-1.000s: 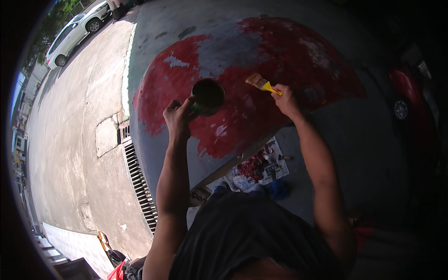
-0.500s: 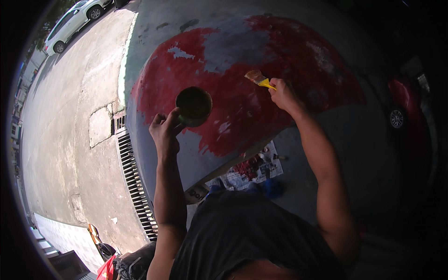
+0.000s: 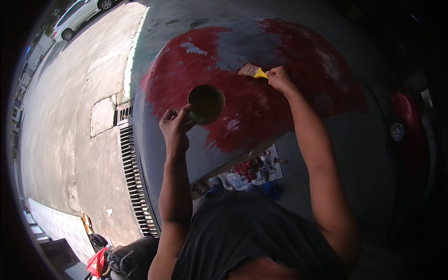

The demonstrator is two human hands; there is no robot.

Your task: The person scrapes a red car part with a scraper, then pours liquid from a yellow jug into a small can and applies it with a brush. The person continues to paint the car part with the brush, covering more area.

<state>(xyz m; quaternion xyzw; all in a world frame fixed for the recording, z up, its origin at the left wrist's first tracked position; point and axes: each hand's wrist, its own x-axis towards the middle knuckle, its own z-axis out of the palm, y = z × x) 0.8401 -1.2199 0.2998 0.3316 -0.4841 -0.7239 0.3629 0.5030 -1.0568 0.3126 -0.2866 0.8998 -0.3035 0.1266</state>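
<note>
While the flat paintbrush with a yellow handle and pale bristles [image 3: 252, 71] is lying against the curved, red-painted grey panel [image 3: 242, 107] in the upper middle of the frame, the right hand [image 3: 280, 78] is closing its grip around the handle. Left of centre, the left hand [image 3: 175, 126] is clamping its grip on a small round dark paint can [image 3: 206, 103], holding it over the panel. If the can is tilting, paint could be running onto the grey area. Below, paint-stained newspaper sheets [image 3: 254, 170] are lying on the ground; drips could be missing them.
</note>
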